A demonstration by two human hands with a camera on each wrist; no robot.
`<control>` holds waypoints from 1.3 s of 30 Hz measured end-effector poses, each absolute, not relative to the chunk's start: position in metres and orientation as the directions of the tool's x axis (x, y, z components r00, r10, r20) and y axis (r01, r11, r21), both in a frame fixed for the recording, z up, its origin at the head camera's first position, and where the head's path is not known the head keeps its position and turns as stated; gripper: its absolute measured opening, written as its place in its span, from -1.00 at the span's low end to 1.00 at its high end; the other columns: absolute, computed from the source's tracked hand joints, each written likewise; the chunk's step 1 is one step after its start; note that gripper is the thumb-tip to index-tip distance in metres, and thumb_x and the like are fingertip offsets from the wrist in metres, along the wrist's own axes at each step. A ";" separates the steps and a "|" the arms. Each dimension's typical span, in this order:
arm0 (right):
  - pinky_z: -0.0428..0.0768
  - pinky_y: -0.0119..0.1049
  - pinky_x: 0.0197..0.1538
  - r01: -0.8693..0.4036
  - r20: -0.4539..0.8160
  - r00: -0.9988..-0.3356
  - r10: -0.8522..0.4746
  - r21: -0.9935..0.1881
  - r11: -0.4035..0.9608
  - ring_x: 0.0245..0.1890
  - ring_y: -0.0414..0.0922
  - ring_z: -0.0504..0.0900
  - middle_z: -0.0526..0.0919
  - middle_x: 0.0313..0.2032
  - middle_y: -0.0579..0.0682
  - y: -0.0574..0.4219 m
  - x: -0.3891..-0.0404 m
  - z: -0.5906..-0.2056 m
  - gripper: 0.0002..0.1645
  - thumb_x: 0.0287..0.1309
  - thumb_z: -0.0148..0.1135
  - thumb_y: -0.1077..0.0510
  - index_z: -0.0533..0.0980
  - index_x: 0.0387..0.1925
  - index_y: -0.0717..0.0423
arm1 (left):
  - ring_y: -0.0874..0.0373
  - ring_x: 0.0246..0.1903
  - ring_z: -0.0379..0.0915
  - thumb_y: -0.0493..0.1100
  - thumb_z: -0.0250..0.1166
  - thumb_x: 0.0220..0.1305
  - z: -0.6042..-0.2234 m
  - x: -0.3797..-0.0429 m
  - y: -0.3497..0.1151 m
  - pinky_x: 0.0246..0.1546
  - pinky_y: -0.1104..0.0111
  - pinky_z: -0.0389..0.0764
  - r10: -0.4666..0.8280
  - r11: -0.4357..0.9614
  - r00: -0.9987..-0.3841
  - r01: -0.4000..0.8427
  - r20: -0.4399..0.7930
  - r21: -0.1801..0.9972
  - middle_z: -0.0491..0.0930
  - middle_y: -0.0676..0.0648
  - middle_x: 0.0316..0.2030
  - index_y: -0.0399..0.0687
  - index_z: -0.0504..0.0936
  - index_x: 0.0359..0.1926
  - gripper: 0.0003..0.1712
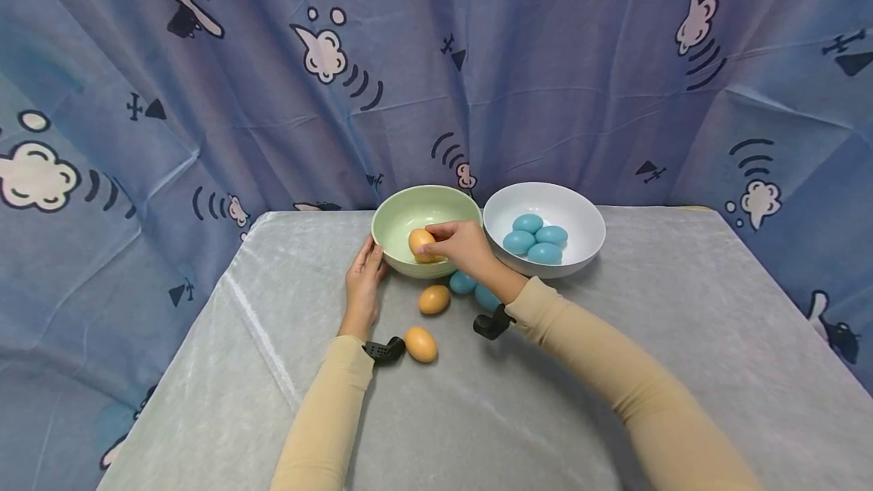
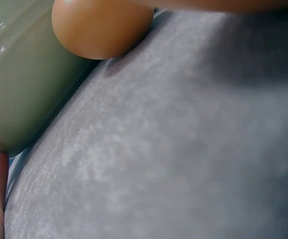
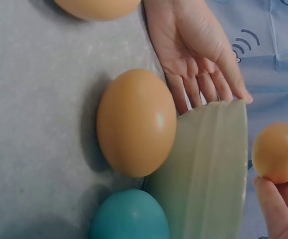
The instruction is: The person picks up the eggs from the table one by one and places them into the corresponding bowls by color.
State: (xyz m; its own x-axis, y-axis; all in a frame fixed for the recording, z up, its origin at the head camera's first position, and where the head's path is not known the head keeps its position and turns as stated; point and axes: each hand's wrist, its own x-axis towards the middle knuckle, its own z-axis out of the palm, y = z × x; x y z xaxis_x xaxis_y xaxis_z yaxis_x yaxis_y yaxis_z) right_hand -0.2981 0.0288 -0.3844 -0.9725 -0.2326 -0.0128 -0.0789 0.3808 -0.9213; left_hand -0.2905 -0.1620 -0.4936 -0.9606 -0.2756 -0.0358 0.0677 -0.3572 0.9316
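Over the light green bowl [image 1: 395, 211], my right hand [image 1: 467, 248] pinches a brown egg [image 1: 420, 242] between thumb and fingers; in the right wrist view this held egg [image 3: 277, 152] appears beyond the bowl's rim. My left hand [image 1: 364, 286] rests along the bowl's left outer side, its extended fingers touching the wall and its thumb up by the rim. Two more brown eggs lie on the table: one [image 1: 433, 299] just in front of the bowl, the other [image 1: 420, 345] nearer me, beside the left wrist's black camera [image 1: 385, 351].
Right of the green bowl stands a white bowl [image 1: 586, 229] holding several blue eggs [image 1: 544, 253]. A blue egg [image 1: 462, 283] and another blue egg [image 1: 487, 297], partly hidden by the right wrist, lie on the grey cloth-covered table [image 1: 491, 430]. A patterned blue curtain [image 1: 409, 44] hangs behind.
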 end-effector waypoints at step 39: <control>0.61 -0.25 0.21 -0.199 0.008 -0.954 -0.301 -0.766 0.611 0.13 -0.06 0.66 0.72 0.03 0.07 0.001 -0.328 -0.410 -0.41 -0.06 0.57 0.13 0.65 0.07 0.20 | 0.08 0.41 0.29 -0.04 0.19 0.46 -0.491 -0.289 -0.161 0.18 0.46 0.57 -0.284 -0.351 -0.958 0.064 -0.041 0.934 0.27 -0.05 0.48 -0.05 0.27 0.49 -0.35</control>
State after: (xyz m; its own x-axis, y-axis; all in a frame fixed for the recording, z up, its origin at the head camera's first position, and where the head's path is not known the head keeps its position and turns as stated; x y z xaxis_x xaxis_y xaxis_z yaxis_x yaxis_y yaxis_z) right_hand -0.3276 0.0011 -0.4097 -0.9537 -0.3007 0.0082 -0.1992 0.6110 -0.7662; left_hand -0.2894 -0.1612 -0.4913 -0.9580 -0.2839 -0.0409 0.0643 -0.3513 0.9341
